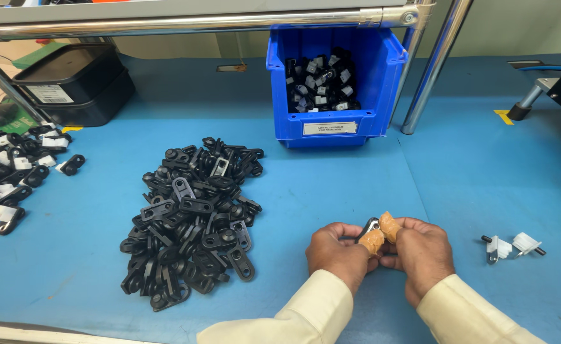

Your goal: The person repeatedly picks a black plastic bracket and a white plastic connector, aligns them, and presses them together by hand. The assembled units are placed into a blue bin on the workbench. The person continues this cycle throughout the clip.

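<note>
Both my hands meet low in the middle of the blue table. My left hand [339,250] and my right hand [421,251] pinch one small black plastic clip [368,228] between thumbs and forefingers, which wear tan finger cots. The clip is mostly hidden by my fingers. A big pile of the same black clips [194,213] lies to the left of my hands. Two small white pieces with black pins [512,246] lie on the mat to the right of my right hand.
A blue bin [331,124] holding black-and-white parts stands at the back centre, under a metal rack with poles [428,70]. Several clips with white pieces [13,172] lie at the left edge. A black tray [76,83] sits at back left.
</note>
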A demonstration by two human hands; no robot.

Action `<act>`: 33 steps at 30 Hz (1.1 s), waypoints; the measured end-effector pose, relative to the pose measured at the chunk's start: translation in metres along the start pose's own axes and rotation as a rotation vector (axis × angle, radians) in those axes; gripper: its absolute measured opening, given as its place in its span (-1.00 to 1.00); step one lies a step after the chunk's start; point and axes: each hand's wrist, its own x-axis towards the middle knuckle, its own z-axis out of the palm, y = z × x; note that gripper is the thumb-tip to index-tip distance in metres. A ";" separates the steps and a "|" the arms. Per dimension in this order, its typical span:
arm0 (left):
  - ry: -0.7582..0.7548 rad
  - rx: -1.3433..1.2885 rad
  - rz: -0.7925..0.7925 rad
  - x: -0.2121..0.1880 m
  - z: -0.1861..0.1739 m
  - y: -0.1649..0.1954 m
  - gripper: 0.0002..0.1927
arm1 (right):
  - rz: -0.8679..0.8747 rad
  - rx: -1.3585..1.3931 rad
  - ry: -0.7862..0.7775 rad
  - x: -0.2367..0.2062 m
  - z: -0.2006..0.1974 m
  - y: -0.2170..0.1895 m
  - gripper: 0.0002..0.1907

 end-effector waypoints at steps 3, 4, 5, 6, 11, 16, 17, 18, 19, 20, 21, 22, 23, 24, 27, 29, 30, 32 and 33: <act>-0.011 -0.019 0.026 0.018 0.001 0.000 -0.77 | 0.055 0.022 -0.030 0.020 0.001 0.000 -0.76; -0.025 -0.012 0.028 0.024 0.001 0.002 -0.77 | 0.077 0.032 -0.072 0.026 0.000 -0.002 -0.75; -0.041 -0.004 0.029 0.030 -0.001 0.004 -0.78 | 0.100 0.042 -0.111 0.032 -0.002 -0.007 -0.73; -0.055 0.003 0.031 0.034 -0.002 0.006 -0.78 | 0.122 0.051 -0.153 0.035 -0.002 -0.010 -0.71; -0.087 0.124 0.081 0.028 -0.005 0.003 -0.76 | -0.008 -0.084 -0.295 0.027 -0.013 -0.015 -0.73; -0.044 0.206 0.119 0.033 -0.001 0.008 -0.76 | -0.193 -0.247 -0.111 0.042 0.009 -0.008 -0.75; -0.033 0.199 0.120 0.038 0.000 0.010 -0.77 | -0.160 -0.193 -0.083 0.048 0.015 -0.005 -0.74; -0.021 0.191 0.119 0.042 0.000 0.009 -0.78 | -0.126 -0.139 -0.056 0.054 0.018 -0.002 -0.72; -0.021 0.191 0.119 0.042 0.001 0.008 -0.78 | -0.092 -0.103 -0.090 0.057 0.016 -0.001 -0.69; -0.025 0.191 0.119 0.052 0.000 0.011 -0.77 | -0.057 -0.066 -0.121 0.068 0.020 -0.004 -0.67; -0.029 0.191 0.118 0.057 0.000 0.013 -0.76 | -0.024 -0.030 -0.152 0.074 0.020 -0.007 -0.64; -0.038 0.165 0.105 0.060 -0.001 0.014 -0.76 | 0.001 -0.024 -0.172 0.077 0.019 -0.010 -0.67; -0.051 0.142 0.093 0.066 -0.002 0.014 -0.75 | 0.025 -0.015 -0.188 0.081 0.017 -0.010 -0.69; -0.057 0.114 0.080 0.058 -0.002 0.009 -0.74 | 0.049 -0.009 -0.210 0.073 0.006 -0.009 -0.70; -0.051 0.074 0.047 0.061 -0.002 0.007 -0.78 | -0.148 -0.070 -0.255 0.062 -0.002 0.005 -0.68; -0.053 0.019 0.000 0.066 -0.001 0.010 -0.80 | -0.708 -0.509 -0.160 0.048 -0.007 0.020 -0.61; -0.055 -0.008 -0.023 0.080 -0.001 0.015 -0.81 | -0.986 -0.730 -0.108 0.054 -0.002 0.023 -0.54; -0.066 -0.030 -0.032 0.094 -0.002 0.019 -0.84 | -1.103 -0.793 -0.112 0.057 -0.003 0.024 -0.53; -0.075 -0.039 -0.036 0.098 -0.002 0.020 -0.85 | -1.160 -0.824 -0.109 0.059 -0.005 0.022 -0.53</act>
